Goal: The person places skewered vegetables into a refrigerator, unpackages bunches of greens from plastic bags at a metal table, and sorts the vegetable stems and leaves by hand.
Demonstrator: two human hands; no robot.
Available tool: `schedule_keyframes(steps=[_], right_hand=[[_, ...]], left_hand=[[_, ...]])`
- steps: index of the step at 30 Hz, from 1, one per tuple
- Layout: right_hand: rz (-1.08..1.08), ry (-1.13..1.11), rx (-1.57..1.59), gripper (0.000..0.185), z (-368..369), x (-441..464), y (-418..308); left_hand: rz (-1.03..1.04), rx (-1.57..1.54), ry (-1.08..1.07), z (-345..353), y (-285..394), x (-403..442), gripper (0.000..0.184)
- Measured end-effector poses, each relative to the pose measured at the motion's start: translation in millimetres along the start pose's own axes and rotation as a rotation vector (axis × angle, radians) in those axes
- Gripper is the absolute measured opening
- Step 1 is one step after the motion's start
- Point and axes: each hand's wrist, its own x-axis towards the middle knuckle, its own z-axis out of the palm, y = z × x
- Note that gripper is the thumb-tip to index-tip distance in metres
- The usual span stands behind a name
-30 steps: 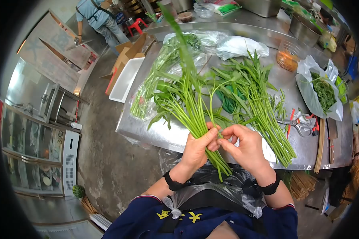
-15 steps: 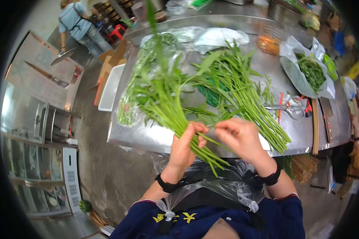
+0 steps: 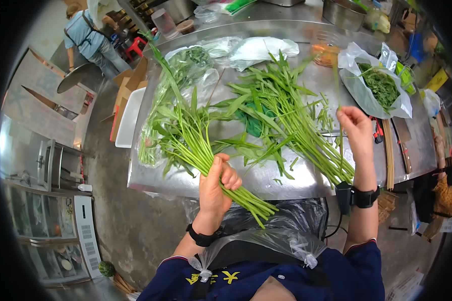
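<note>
My left hand (image 3: 217, 183) is closed around a bunch of leafy water spinach (image 3: 193, 145), its cut stem ends pointing toward my apron and its leaves over the table. Raised over the table's right part, my right hand (image 3: 355, 131) pinches a single thin water spinach stem (image 3: 340, 143), blurred at its top. Beneath and left of that hand lies a larger pile of water spinach (image 3: 291, 118) with green netting (image 3: 255, 120) under its leaves. Short cut pieces (image 3: 325, 116) are scattered beside the pile. Scissors (image 3: 331, 133) are partly hidden behind my right hand.
The steel table (image 3: 160, 178) also bears bagged greens (image 3: 160, 118), a white plastic bag (image 3: 263, 50), an open bag of leaves (image 3: 381, 88), chopsticks (image 3: 388, 155) and a knife (image 3: 403, 150). A white bin (image 3: 130, 118) stands left. A person (image 3: 93, 40) is at the back left.
My right hand has moved away from the bunch, up and to the right, with a thin stem. The left hand has shifted slightly left and down, still gripping the bunch.
</note>
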Motion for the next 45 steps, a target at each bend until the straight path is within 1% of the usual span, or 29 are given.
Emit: schedule_keyframes(steps=[1, 3, 4, 5, 7, 8, 10, 11, 13, 14, 17, 19, 20, 22, 23, 25, 26, 28, 31, 33, 35, 36, 37, 39, 40, 42, 43, 45], right_hand=[[-0.002, 0.009, -0.005, 0.015, 1.2, -1.4, -1.4], [-0.02, -0.136, -0.018, 0.014, 4.7, -5.6, -1.9], [0.013, -0.133, 0.01, 0.014, 13.2, -11.7, -3.8], [0.003, -0.127, 0.008, 0.014, 20.6, -18.3, -13.2], [0.02, -0.158, 0.101, 0.014, 33.1, -28.3, -26.0], [0.022, -0.171, 0.107, 0.014, 39.6, -30.8, -25.2], [0.007, -0.265, 0.095, 0.014, 48.3, -32.7, -24.1], [0.008, -0.262, 0.093, 0.014, 46.6, -30.5, -23.8], [-0.048, -0.226, -0.058, 0.014, 34.7, -17.5, -21.4], [-0.041, -0.222, -0.065, 0.014, 25.9, -8.3, -19.9], [-0.23, 0.079, -0.831, 0.019, -8.3, 29.1, -7.7], [-0.379, 0.181, -1.056, 0.02, -22.6, 35.7, 14.0], [-0.384, 0.179, -1.057, 0.02, -16.5, 34.4, 19.7], [-0.186, -0.114, -0.973, 0.02, 0.4, 17.1, 32.6], [-0.182, -0.115, -0.971, 0.02, 8.7, 8.3, 41.4], [-0.159, -0.22, -1.12, 0.017, 22.3, -2.3, 53.9], [-0.159, -0.222, -1.113, 0.017, 22.7, -1.5, 54.1], [-0.121, -0.263, -1.054, 0.015, 21.9, -0.7, 53.8], [-0.128, -0.251, -1.029, 0.014, 21.6, -0.5, 49.8], [-0.103, -0.281, -0.976, 0.014, 19.2, 3.0, 50.7], [-0.003, -0.25, -0.817, 0.013, 13.8, 8.1, 50.1], [-0.058, -0.181, -0.659, 0.013, 1.8, 18.7, 67.8], [-0.055, -0.184, -0.661, 0.013, -3.7, 17.0, 53.5], [0.133, -0.048, -0.026, 0.015, -21.7, 11.7, 1.6], [0.127, -0.039, -0.034, 0.015, -23.8, 7.8, -9.5], [0.148, -0.182, 0.243, 0.016, -19.7, -5.4, -25.7], [0.14, -0.262, 0.256, 0.019, -11.5, -11.9, -27.6], [0.11, -0.345, 0.345, 0.021, 13.2, -27.8, -36.8]], left_hand=[[-0.005, -0.003, -0.009, 2.4, -0.1, 0.6, 0.019], [-0.032, 0.075, 0.011, 9.1, 0.6, 2.2, 0.02], [-0.028, 0.072, 0.004, 11.2, 0.8, 3.1, 0.02], [-0.042, 0.076, -0.005, 12.0, 1.0, 3.1, 0.02], [-0.046, 0.079, 0.011, 10.2, -0.7, -0.7, 0.02], [-0.037, 0.077, 0.0, 10.0, -2.0, -1.0, 0.017], [-0.028, 0.071, -0.02, 7.7, -0.5, -1.0, 0.015], [-0.03, 0.07, -0.022, 6.9, 0.9, -1.7, 0.015], [-0.005, 0.049, 0.006, 4.2, 3.6, -3.0, 0.018], [-0.015, 0.045, 0.006, 2.8, 4.2, -3.4, 0.018], [-0.004, 0.029, 0.021, 0.5, 4.4, -3.9, 0.017], [-0.001, 0.033, 0.009, 0.1, 3.5, -2.4, 0.017], [0.002, 0.029, 0.01, 0.9, 3.5, -1.0, 0.017], [-0.026, 0.044, 0.027, 2.1, 2.0, -2.2, 0.017], [-0.029, 0.047, 0.029, 2.9, 1.2, -3.1, 0.017], [-0.026, 0.063, 0.028, 5.4, 1.5, -2.4, 0.017], [-0.024, 0.07, 0.03, 5.5, 2.0, -2.5, 0.017], [-0.028, 0.077, 0.016, 4.3, 2.9, -4.4, 0.016], [-0.036, 0.06, 0.033, 4.8, 1.1, -3.0, 0.015], [-0.04, 0.069, 0.038, 7.3, -1.8, -2.9, 0.015], [-0.034, 0.085, 0.05, 6.9, 0.2, -3.2, 0.015], [-0.032, 0.08, 0.044, 6.4, 1.0, -3.9, 0.015], [-0.034, 0.073, 0.04, 5.8, 0.8, -5.1, 0.015], [-0.039, 0.072, 0.044, 3.3, 0.7, -3.2, 0.016], [-0.041, 0.074, 0.044, 4.2, -0.7, -0.9, 0.017], [-0.048, 0.086, 0.033, 8.6, -5.2, 1.4, 0.017], [-0.048, 0.105, 0.039, 9.9, -6.3, 1.8, 0.018], [-0.044, 0.116, 0.017, 13.3, -7.6, 0.5, 0.018]])
